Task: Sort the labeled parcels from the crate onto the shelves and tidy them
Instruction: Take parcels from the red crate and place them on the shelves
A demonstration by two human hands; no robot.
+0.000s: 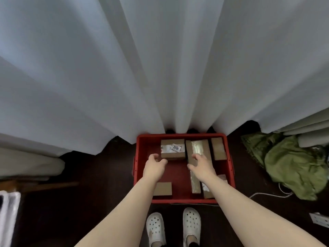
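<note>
Judged as the picking step: reaching down into the red crate (183,137), at 6 o'clock of the view, on the dark floor (106,175) close before the white curtain (160,68). No shelves in view.

Inside the crate:
- At 11 o'clock, the labelled parcel (172,148), lying flat, label "2010" up.
- At 12 to 1 o'clock, just beside it, a long taped parcel (197,148).
- At 2 o'clock, a small plain parcel (218,148).
- At 7 o'clock, another plain parcel (162,188).
- At 5 o'clock, a narrow taped parcel (195,182), with one more beside it, mostly covered.

To do this step well:
- Choose one parcel per hand, not both hands half on two.
- Read the label before lifting.
- Slide the fingers down the short sides, thumb on the opposite side, and close firmly.
- Lift straight up, so as not to drag the neighbour along.
- Keep the label upward for sorting later.
- Probably light cardboard, so no need for hard squeezing.

Left hand (154,164): at the 7 o'clock corner of the labelled parcel, fingers half curled, thumb apart, a medium opening, holding nothing. Fingertips just at the near edge; contact not sure.

Right hand (201,163): above the near end of the long taped parcel, palm down, fingers spread and almost straight, a wide opening, holding nothing. Resting on it or only hovering: cannot tell.
</note>
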